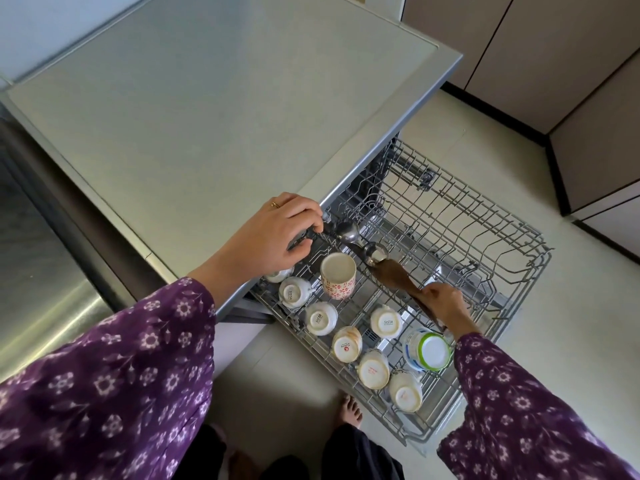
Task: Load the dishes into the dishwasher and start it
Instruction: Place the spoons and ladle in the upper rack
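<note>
Left hand grips ladles; right hand holds wooden spatula

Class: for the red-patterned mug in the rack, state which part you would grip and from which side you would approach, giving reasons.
Grip the red-patterned mug round its straight wall just below the rim, coming from above on its right. It seems to stand mouth up with no handle showing; metal ladles lie behind it and a white cup crowds its left.
</note>
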`<state>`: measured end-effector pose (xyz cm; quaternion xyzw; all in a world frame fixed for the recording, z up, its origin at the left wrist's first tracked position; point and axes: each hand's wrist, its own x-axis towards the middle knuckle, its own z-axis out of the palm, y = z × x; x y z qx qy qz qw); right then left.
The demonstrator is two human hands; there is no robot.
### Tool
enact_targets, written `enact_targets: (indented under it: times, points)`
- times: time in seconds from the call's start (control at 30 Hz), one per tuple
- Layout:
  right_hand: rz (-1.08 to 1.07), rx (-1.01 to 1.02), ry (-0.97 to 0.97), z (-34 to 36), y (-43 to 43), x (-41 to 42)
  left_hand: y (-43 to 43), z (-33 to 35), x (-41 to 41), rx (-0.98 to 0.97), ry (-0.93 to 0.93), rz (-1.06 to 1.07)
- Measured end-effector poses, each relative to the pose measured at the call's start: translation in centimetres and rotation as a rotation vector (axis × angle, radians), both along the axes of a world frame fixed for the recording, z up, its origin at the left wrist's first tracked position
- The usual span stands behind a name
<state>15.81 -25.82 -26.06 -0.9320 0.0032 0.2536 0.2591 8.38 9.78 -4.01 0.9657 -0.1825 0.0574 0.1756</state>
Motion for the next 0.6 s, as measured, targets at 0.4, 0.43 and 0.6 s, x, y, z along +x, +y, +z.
enact_targets:
  times: [0.4, 0.43, 0.6]
  points:
    - [0.266, -0.183, 0.075, -1.7, 1.6, 0.2, 0.1, -0.2, 0.2, -0.016, 0.021, -0.001]
    - [0.270, -0.207, 0.062, -1.6, 1.7, 0.1, 0.2, -0.2, 0.2, -0.019, 0.023, 0.001]
    - [0.227, -0.292, -0.018, -1.6, 2.7, -0.4, 0.2, -0.2, 0.2, -0.034, 0.036, 0.006]
